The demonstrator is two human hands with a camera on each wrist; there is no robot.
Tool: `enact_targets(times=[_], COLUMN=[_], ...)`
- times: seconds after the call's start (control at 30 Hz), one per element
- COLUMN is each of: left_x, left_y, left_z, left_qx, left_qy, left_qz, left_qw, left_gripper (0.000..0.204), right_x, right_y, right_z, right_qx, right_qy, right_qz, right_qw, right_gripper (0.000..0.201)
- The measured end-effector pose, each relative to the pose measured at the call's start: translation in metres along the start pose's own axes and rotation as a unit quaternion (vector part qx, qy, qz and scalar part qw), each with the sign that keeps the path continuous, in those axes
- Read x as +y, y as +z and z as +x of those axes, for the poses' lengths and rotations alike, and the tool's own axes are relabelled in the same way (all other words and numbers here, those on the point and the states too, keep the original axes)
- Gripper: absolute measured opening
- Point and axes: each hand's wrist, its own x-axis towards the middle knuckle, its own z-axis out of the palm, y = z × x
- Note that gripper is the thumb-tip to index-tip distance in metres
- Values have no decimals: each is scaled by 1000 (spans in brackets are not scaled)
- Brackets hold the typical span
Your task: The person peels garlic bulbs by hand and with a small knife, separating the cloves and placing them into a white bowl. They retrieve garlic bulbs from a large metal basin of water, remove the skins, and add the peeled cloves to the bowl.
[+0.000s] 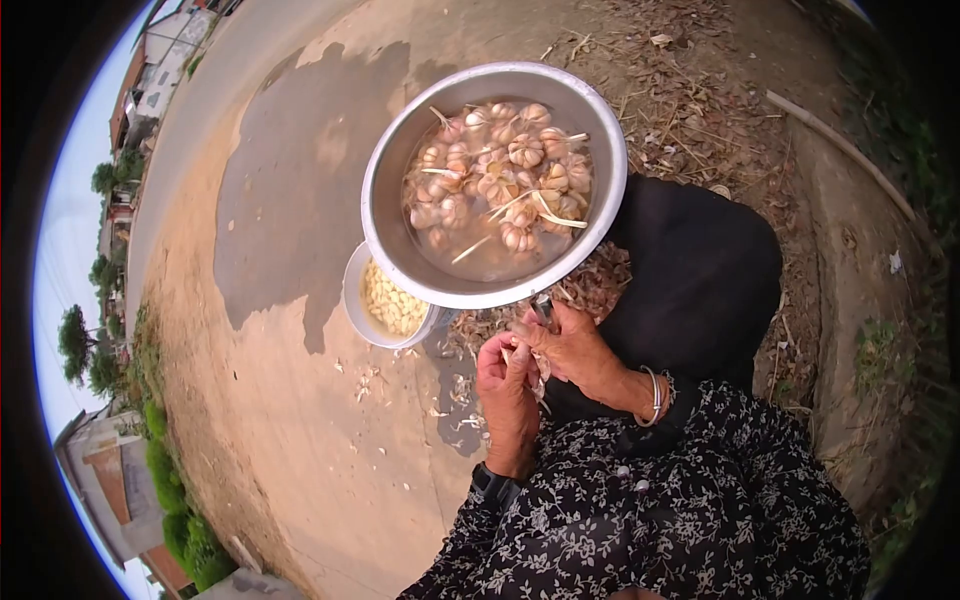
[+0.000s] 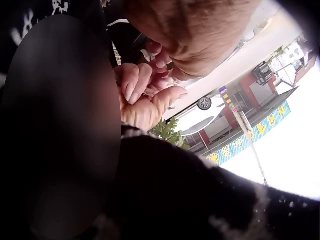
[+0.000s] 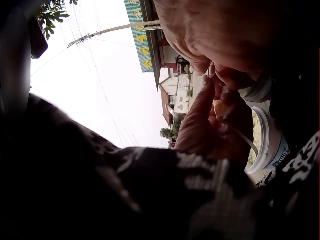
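Observation:
Both hands meet in front of the lap, just below a big metal basin point(image 1: 372, 200). The left hand point(image 1: 508, 400) pinches a piece of garlic point(image 1: 508, 356) between thumb and fingers. Against it works the right hand point(image 1: 585, 352), which grips a small knife point(image 1: 543, 308) whose metal end sticks out toward the basin. Papery garlic skin point(image 1: 541, 386) hangs between the palms. In the left wrist view the fingertips of both hands come together; the fingers largely cover the garlic. Many whole garlic bulbs point(image 1: 525, 151) soak in cloudy water in the basin.
A white bucket point(image 1: 352, 290) of peeled cloves point(image 1: 392, 300) stands left of the basin, partly under its rim. Skins point(image 1: 600, 275) pile up beneath the basin and scatter over the concrete. Dry leaves point(image 1: 670, 130) and a long stick point(image 1: 840, 145) lie on the right.

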Motion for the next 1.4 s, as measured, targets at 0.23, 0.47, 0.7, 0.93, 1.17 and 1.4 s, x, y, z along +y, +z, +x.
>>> enact_targets(times=[0.23,0.47,0.7,0.93,1.17,1.4], left_x=[43,52,68,71,41,48], left_y=[-10,-28,-23,-35,-36,-26], left_z=[-5,-2,1,2,-1,3], left_qx=[-13,-97,-163,-213,-128,-106], left_qy=[16,206,265,260,-132,-154], left_qz=[145,443,501,489,-70,-156], left_qw=[989,867,808,805,980,970], left_gripper=[22,27,27,25,27,30], right_x=[-35,-42,-40,-27,-25,-24], right_y=[-7,-12,-14,-18,-18,-18], right_z=[-13,-14,-10,-2,-4,-7], right_qx=[-62,-152,-192,-256,-240,-194], right_qy=[-175,-163,-127,-114,-36,-99], right_qz=[-362,-480,-477,-370,-300,-379], right_qw=[913,848,848,886,923,899], right_gripper=[33,35,37,35,31,30])
